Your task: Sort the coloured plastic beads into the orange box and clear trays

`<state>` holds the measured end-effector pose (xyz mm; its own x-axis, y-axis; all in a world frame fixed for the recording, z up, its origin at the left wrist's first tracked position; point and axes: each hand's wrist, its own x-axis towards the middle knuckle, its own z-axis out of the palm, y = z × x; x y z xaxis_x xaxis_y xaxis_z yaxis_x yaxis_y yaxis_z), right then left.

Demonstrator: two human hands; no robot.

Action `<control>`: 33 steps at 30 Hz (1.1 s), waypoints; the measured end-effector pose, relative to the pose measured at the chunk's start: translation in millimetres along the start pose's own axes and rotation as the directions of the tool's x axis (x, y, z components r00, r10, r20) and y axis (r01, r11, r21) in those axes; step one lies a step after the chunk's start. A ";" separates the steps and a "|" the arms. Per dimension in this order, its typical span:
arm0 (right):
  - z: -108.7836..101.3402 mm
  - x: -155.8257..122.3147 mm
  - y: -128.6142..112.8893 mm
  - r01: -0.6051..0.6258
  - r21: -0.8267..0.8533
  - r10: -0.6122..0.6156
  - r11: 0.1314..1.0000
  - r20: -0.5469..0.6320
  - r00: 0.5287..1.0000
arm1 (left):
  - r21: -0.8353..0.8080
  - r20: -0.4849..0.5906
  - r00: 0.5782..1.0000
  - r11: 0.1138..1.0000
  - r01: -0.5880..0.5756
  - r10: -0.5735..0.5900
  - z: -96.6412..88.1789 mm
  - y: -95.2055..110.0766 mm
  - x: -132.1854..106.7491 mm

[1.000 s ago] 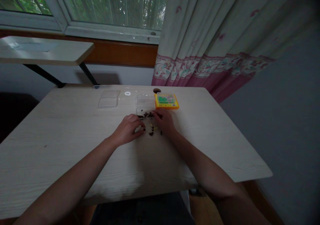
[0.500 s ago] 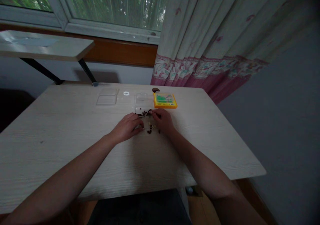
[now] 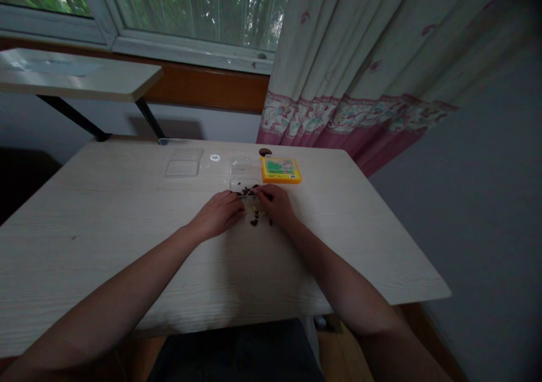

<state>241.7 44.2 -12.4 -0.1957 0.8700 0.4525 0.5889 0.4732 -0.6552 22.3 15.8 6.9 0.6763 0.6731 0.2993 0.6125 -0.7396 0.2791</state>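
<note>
A clear plastic box (image 3: pixel 235 185) with its lid (image 3: pixel 241 165) folded back lies on the table, small dark brown pieces (image 3: pixel 245 191) inside it. My left hand (image 3: pixel 222 212) rests at the box's near left corner, fingers and thumb curled together; whether anything is between them is hidden. On the other side, my right hand (image 3: pixel 275 202) reaches to the near right part of the box, thumb and forefinger pinched among the dark pieces. What they pinch is too small to make out. Between the hands, loose dark bits (image 3: pixel 254 222) and pale bits (image 3: pixel 259 213) lie on the table.
A yellow box with a green label (image 3: pixel 282 170) stands right behind the clear one. Another clear plastic case (image 3: pixel 182 168) lies to the left. A round brown object (image 3: pixel 265 152) is near the table's (image 3: pixel 359 241) back edge, by the curtain (image 3: pixel 322 111). A raised shelf (image 3: pixel 118 85) overhangs the back left.
My left thumb has drawn in against the fingers, where it stood a little apart before. My right hand keeps its pinch at the box. The view has shifted slightly.
</note>
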 end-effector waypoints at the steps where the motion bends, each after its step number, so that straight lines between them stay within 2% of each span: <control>1: 0.1 0.0 0.1 -0.002 -0.001 0.002 1.000 0.004 1.000 | 0.004 -0.003 1.000 1.000 -0.001 0.001 0.3 0.0 0.0; 5: 1.2 -0.2 1.3 0.001 0.002 -0.001 1.000 0.008 1.000 | 0.026 -0.041 0.999 1.000 0.001 0.001 1.5 -0.1 0.4; 8: 1.7 -0.1 1.4 -0.008 0.005 0.008 1.000 0.007 1.000 | 0.016 -0.166 0.984 0.997 0.074 -0.070 2.3 -2.4 2.4; 11: 1.3 0.3 0.0 -0.017 -0.003 0.017 1.000 0.012 1.000 | -0.031 -0.317 0.930 0.982 0.184 -0.185 3.2 -8.6 5.3; 14: 0.7 0.5 -1.7 -0.020 -0.012 0.020 1.000 0.025 0.999 | -0.112 -0.384 0.876 0.956 0.271 -0.293 5.1 -17.3 7.4; 17: 0.4 0.1 -2.4 0.001 -0.013 0.000 1.000 0.042 0.999 | -0.205 -0.382 0.845 0.925 0.319 -0.375 7.8 -23.9 8.2; 19: 0.3 -0.2 -2.9 0.057 -0.032 -0.055 0.998 0.057 0.997 | -0.222 -0.355 0.849 0.918 0.330 -0.391 9.0 -25.4 8.4; 21: 0.3 -0.5 -4.1 0.163 -0.071 -0.156 0.984 0.087 0.984 | -0.209 -0.328 0.864 0.921 0.329 -0.382 9.3 -24.9 8.6; 25: 0.8 -2.3 -9.9 0.363 -0.163 -0.335 0.917 0.178 0.925 | -0.202 -0.314 0.871 0.923 0.328 -0.378 8.3 -23.1 8.3; 33: 3.3 -9.6 -20.3 0.443 -0.266 -0.357 0.856 0.316 0.879 | -0.339 -0.354 0.825 0.882 0.327 -0.441 5.7 -24.3 6.0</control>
<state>229.0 26.7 -5.4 -0.6296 0.6398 0.4406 0.6262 0.7537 -0.1997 13.8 37.7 -3.3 0.1424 0.8832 0.4468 0.6226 -0.4309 0.6532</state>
